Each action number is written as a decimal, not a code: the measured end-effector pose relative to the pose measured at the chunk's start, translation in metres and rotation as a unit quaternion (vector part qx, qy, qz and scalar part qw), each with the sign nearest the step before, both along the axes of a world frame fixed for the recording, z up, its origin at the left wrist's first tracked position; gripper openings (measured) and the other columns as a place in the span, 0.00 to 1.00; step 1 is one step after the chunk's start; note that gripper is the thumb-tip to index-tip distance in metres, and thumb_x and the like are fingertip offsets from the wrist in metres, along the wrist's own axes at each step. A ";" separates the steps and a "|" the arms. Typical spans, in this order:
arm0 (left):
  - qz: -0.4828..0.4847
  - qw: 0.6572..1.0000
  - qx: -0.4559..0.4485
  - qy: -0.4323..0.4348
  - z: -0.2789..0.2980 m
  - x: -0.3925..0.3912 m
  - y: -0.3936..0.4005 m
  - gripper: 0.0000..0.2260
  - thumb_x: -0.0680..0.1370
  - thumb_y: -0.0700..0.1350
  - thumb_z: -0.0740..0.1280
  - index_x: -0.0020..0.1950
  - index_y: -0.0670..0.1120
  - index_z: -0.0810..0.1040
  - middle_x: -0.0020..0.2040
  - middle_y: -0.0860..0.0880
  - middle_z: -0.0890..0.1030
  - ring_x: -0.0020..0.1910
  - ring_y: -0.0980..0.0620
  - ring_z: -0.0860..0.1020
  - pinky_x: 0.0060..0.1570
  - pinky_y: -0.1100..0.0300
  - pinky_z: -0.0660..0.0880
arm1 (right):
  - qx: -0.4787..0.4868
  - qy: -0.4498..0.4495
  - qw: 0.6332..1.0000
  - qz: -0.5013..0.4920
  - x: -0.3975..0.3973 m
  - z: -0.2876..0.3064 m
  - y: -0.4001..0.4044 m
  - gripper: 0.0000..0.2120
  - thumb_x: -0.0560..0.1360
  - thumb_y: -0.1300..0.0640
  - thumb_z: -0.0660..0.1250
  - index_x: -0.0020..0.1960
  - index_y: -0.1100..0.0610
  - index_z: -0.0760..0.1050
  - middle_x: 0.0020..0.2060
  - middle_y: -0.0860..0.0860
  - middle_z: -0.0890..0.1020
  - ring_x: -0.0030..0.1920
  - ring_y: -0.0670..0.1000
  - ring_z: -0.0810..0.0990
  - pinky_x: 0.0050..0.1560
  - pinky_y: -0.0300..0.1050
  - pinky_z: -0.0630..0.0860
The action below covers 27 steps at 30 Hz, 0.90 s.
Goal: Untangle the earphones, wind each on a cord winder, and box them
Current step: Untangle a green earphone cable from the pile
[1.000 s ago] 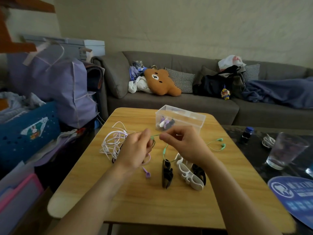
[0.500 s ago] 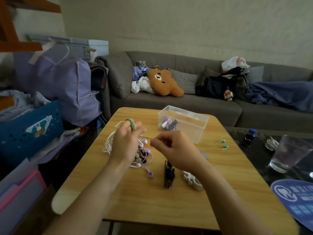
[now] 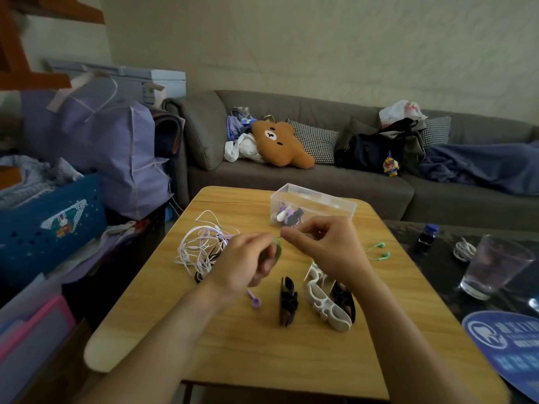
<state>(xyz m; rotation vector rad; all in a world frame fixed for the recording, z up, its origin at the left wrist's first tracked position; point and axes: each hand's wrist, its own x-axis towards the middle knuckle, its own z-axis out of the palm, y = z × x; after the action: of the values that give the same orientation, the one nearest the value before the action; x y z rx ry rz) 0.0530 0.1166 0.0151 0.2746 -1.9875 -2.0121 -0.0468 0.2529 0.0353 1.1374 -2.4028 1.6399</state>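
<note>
1. A clear box [image 3: 313, 205], a white-purple cord tangle [image 3: 201, 247] and loose winders [image 3: 323, 301] crowd the bench [image 3: 233, 345].
2. The left hand [image 3: 248, 260] grips a green-wound winder [image 3: 277, 248]; the right hand [image 3: 323, 246] pinches its green cord, whose earbuds [image 3: 382, 250] lie right.

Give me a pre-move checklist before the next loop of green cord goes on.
1. Left hand grips the green cord winder: ok.
2. Right hand pinches the green cord at the winder: ok.
3. Green earbuds lie free on the wooden table, apart from the white and purple tangle: ok.
4. Cord between right hand and earbuds free of knots: cannot tell.
5. Clear box open, within view: ok.
</note>
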 end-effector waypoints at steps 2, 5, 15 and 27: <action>0.001 0.989 0.145 0.008 0.002 -0.002 -0.001 0.15 0.83 0.44 0.56 0.38 0.43 0.71 0.27 0.48 0.68 0.23 0.53 0.61 0.29 0.56 0.49 | 0.029 -0.014 0.999 0.005 -0.002 -0.003 -0.001 0.08 0.74 0.46 0.74 0.39 0.49 0.82 0.32 0.50 0.83 0.30 0.42 0.75 0.32 0.35 0.71; 0.058 0.976 0.208 -0.025 0.002 -0.005 -0.007 0.14 0.83 0.44 0.57 0.39 0.43 0.73 0.28 0.48 0.71 0.22 0.54 0.63 0.22 0.64 0.51 | 0.082 -0.028 0.996 0.023 -0.001 -0.008 -0.005 0.08 0.77 0.48 0.71 0.43 0.51 0.82 0.30 0.47 0.81 0.28 0.40 0.75 0.33 0.34 0.73; -0.016 0.973 0.170 -0.157 0.001 0.003 -0.022 0.15 0.82 0.45 0.58 0.35 0.46 0.71 0.26 0.51 0.64 0.21 0.56 0.58 0.22 0.65 0.48 | 0.066 0.000 0.997 -0.026 -0.002 -0.007 -0.005 0.10 0.79 0.49 0.69 0.43 0.53 0.82 0.34 0.50 0.82 0.30 0.39 0.75 0.32 0.32 0.72; 0.092 0.954 0.274 0.072 0.007 0.004 -0.026 0.14 0.84 0.45 0.57 0.66 0.45 0.75 0.58 0.49 0.84 0.60 0.52 0.81 0.29 0.63 0.64 | 0.272 0.035 0.956 0.101 0.020 -0.010 -0.017 0.16 0.80 0.45 0.65 0.66 0.48 0.75 0.36 0.46 0.84 0.30 0.38 0.78 0.31 0.30 0.71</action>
<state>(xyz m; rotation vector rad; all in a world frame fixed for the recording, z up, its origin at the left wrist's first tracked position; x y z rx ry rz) 0.0566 0.0909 0.0220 0.3997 -1.2329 -2.3401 -0.0267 0.2354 0.0257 1.5179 -2.8592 0.9543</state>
